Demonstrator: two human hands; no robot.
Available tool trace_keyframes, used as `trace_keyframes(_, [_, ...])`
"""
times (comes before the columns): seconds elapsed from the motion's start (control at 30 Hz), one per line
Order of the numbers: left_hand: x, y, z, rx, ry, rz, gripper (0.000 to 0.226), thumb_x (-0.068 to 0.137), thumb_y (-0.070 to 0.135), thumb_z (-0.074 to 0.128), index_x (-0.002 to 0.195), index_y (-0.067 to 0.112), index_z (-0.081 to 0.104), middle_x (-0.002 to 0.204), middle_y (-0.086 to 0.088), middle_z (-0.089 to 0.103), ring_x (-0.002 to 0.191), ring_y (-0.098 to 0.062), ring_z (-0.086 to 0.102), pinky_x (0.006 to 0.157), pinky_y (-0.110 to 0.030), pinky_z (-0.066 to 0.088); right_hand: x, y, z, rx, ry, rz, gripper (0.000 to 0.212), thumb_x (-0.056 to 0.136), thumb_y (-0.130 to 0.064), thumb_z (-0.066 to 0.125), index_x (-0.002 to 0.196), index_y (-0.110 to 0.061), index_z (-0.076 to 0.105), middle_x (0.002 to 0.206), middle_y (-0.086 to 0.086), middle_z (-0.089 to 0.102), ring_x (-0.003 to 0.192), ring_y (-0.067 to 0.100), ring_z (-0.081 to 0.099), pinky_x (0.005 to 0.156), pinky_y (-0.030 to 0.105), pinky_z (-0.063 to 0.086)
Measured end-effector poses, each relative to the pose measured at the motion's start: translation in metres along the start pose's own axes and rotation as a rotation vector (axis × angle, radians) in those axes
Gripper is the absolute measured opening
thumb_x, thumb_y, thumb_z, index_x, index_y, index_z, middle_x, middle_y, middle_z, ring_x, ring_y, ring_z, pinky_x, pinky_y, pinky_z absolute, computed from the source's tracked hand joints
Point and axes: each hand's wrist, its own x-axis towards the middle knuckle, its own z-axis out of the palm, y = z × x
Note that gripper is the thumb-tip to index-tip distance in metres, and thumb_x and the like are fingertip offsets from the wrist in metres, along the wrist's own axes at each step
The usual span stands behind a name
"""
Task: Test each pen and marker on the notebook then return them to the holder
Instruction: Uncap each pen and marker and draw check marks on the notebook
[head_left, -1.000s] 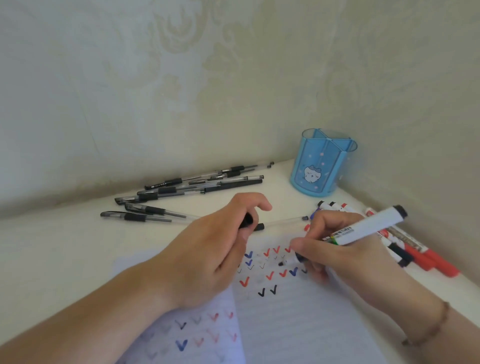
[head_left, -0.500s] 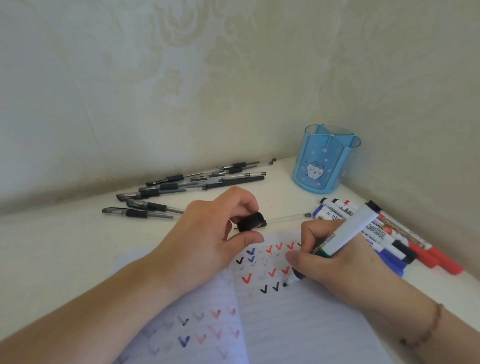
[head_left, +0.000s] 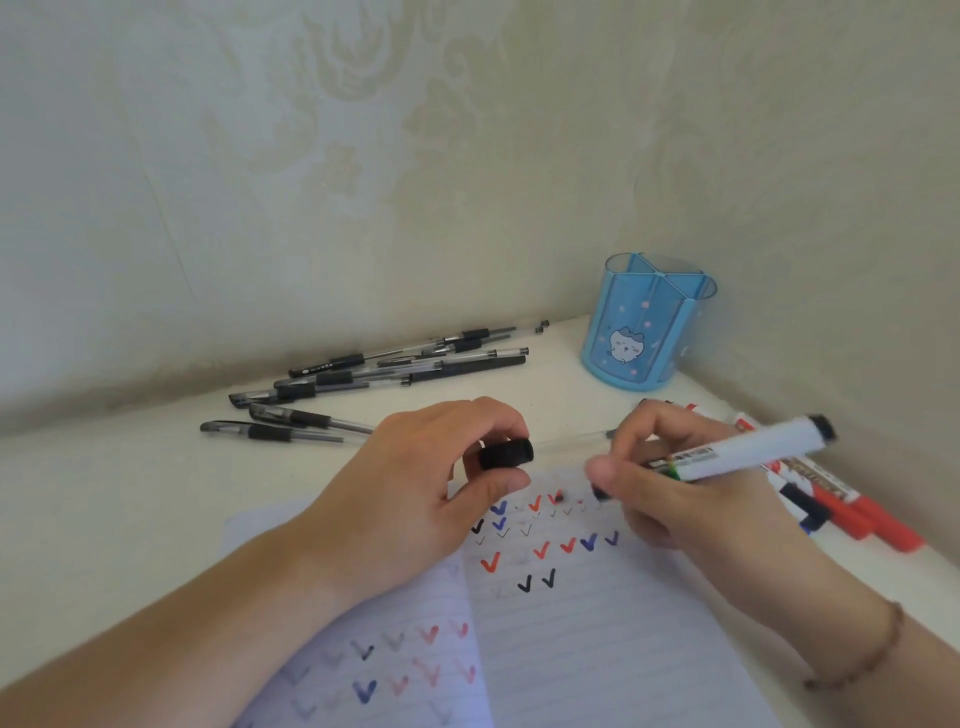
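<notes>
Open lined notebook (head_left: 561, 649), nearest the viewer, flat on the white desk (head_left: 130, 519); both pages carry rows of small check marks in red, blue and black, those on the left page fainter. Left hand (head_left: 415, 499), resting over the upper part of the left page; thumb and curled fingers pinch a black marker cap (head_left: 506, 453), held just above the top edge of the notebook. Right hand (head_left: 670, 483), over the top right of the notebook, a thin bracelet (head_left: 872, 654) on its wrist; fingers curled round a white-barrelled marker (head_left: 748, 451), held in a writing grip, black tip down at the paper beside the uppermost row of marks, black rear end angled up and to the right. One clear pen (head_left: 571, 440), lying on the desk between the two hands, partly hidden by them. Group of capped markers (head_left: 841, 509), red, black and blue, lying on the desk just beyond and to the right of the right hand. Cluster of black gel pens (head_left: 374, 384), loose on the desk farther back on the left, near the wall. Blue translucent pen holder (head_left: 644, 332), divided into compartments, cartoon figure on its front, standing upright in the far right corner against the patterned wall; nothing shows above its rim.
</notes>
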Motion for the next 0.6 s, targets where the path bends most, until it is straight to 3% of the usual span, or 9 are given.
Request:
trace_keyframes(0.1, [-0.0008,0.0013,0.0000,0.012,0.005,0.014,0.017,0.088,0.036,0.064,0.104,0.030,0.060,0.082,0.027,0.058,0.077,0.010,0.051,0.071,-0.004,0.037,0.0025,-0.0040,-0.0055,0.234,-0.059,-0.058,0.040,0.059,-0.049,0.083,0.072,-0.015,0.067,0.048,0.006,0.050,0.045,0.021,0.039,0.043,0.024,0.029])
trace_keyframes(0.17, [-0.0012,0.0014,0.0003,-0.017,0.015,0.019,0.018,0.088,0.036,0.065,0.104,0.033,0.059,0.085,0.024,0.060,0.077,0.006,0.053,0.070,-0.007,0.040,0.0027,-0.0024,-0.0065,0.275,-0.099,-0.062,0.043,0.060,-0.053,0.079,0.077,-0.014,0.071,0.052,0.011,0.055,0.045,0.023,0.046,0.043,0.024,0.033])
trace_keyframes(0.27, [-0.0012,0.0019,0.0009,-0.066,0.026,0.047,0.019,0.088,0.038,0.065,0.106,0.033,0.059,0.092,0.020,0.061,0.077,-0.001,0.056,0.070,-0.011,0.044,0.0025,0.0010,-0.0047,0.254,-0.101,-0.052,0.028,0.065,-0.038,0.076,0.078,-0.014,0.071,0.054,0.015,0.058,0.044,0.025,0.049,0.043,0.023,0.035])
trace_keyframes(0.37, [-0.0013,0.0030,0.0015,-0.151,0.074,0.019,0.020,0.087,0.037,0.063,0.107,0.031,0.062,0.097,0.017,0.063,0.083,-0.006,0.060,0.074,-0.012,0.046,0.0025,-0.0003,-0.0050,0.297,-0.057,-0.041,0.011,0.069,-0.019,0.061,0.072,-0.013,0.069,0.049,0.017,0.054,0.040,0.025,0.046,0.042,0.023,0.032])
trace_keyframes(0.47, [-0.0004,0.0026,0.0008,-0.172,0.110,0.030,0.021,0.089,0.034,0.062,0.107,0.025,0.066,0.095,0.015,0.065,0.085,-0.008,0.062,0.076,-0.010,0.045,0.0014,-0.0025,-0.0055,0.310,-0.072,-0.028,0.011,0.069,-0.020,0.059,0.073,-0.014,0.068,0.047,0.017,0.053,0.039,0.024,0.045,0.042,0.022,0.032])
trace_keyframes(0.6, [0.0005,0.0032,-0.0009,-0.186,0.101,0.087,0.023,0.091,0.032,0.061,0.108,0.018,0.068,0.093,0.012,0.066,0.086,-0.011,0.064,0.076,-0.017,0.049,0.0027,-0.0007,-0.0067,0.349,-0.106,0.010,0.006,0.070,-0.017,0.061,0.071,-0.012,0.064,0.046,0.015,0.053,0.039,0.026,0.045,0.040,0.024,0.032])
